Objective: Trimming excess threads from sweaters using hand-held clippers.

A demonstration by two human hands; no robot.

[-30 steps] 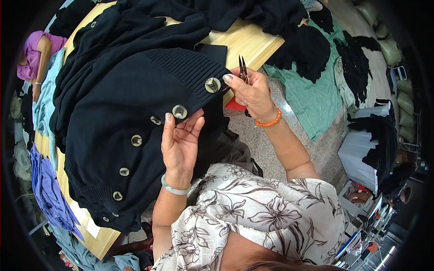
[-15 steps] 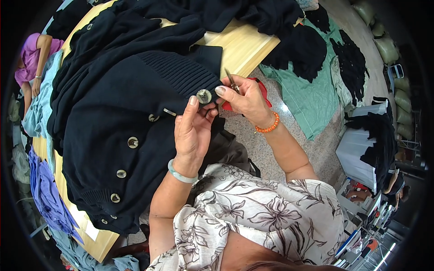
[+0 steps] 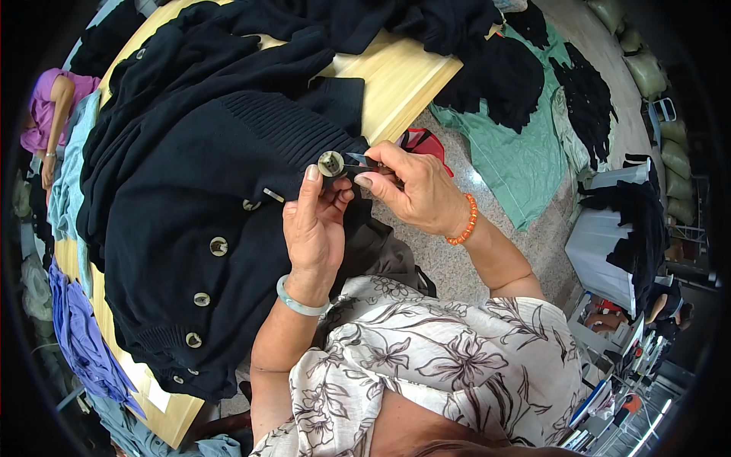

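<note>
A black knitted cardigan (image 3: 167, 198) with ribbed trim is spread over the table, several mottled round buttons down its front. My left hand (image 3: 314, 236) pinches its edge, thumb and fingers just under one large button (image 3: 331, 164). In my right hand (image 3: 419, 186) is a pair of small thread snips (image 3: 358, 161), its blades pointing left at the button's right side. Whether the blades touch the button or a thread is too small to tell. My right fingers cover most of the snips' handle.
The pale wooden table (image 3: 411, 76) carries more black knitwear and a purple garment (image 3: 80, 335). On the floor to the right, black pieces lie on a green sheet (image 3: 502, 167), beside a white bin (image 3: 601, 236). Another person in purple (image 3: 57, 107) is at the far left.
My right hand has turned the snips from pointing up to pointing left at the button. The left hand and the held edge have shifted slightly left.
</note>
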